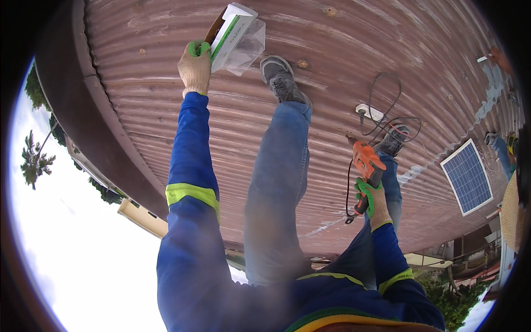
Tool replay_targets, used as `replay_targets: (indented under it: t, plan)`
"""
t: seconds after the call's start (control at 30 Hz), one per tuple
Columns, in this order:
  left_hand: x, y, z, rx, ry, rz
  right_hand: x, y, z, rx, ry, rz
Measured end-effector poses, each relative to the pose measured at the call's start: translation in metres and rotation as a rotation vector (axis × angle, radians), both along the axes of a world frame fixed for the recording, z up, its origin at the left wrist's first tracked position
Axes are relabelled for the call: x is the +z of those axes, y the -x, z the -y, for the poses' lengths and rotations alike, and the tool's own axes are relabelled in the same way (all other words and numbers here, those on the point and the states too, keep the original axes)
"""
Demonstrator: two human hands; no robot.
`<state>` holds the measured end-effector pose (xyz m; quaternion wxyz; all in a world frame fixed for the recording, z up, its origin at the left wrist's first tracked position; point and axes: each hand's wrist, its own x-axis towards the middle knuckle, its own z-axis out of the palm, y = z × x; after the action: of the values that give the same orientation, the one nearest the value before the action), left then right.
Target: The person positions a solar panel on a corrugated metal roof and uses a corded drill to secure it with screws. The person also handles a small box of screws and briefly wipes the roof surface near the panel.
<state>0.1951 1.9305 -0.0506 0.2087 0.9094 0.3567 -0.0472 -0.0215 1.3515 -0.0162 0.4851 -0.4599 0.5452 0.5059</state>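
Observation:
My left hand [196, 67], in a beige and green work glove, is closed at the near left edge of a long white cardboard box [237, 34] with a green stripe. The box lies tilted, its brown inner side towards the hand; the fingertips are partly hidden. Beside the box rests a clear plastic bag [251, 50]. In my right hand [378, 205], gloved the same way, is an orange and black power drill [368, 160], gripped by its handle. The drill's tip points away from me, up and left, and a black cord hangs from the handle.
I am standing on a brown corrugated metal roof [221, 138] with a dark edge [66, 110] along the left. By my right shoe lies a white power strip [369, 112] with loose black cable [387, 119]. Farther right are a small solar panel [467, 177] and another person's leg [500, 155].

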Motion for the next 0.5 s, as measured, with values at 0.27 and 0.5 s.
replay_targets:
  t: [0.27,0.5]
  plan:
    - [-0.041,0.054,0.023,-0.271,0.212,-0.488,-0.001,0.004,-0.011,0.003,0.043,-0.007]
    - [-0.095,0.088,0.034,-0.458,-0.078,-0.682,-0.004,0.01,-0.004,0.046,0.025,-0.006]
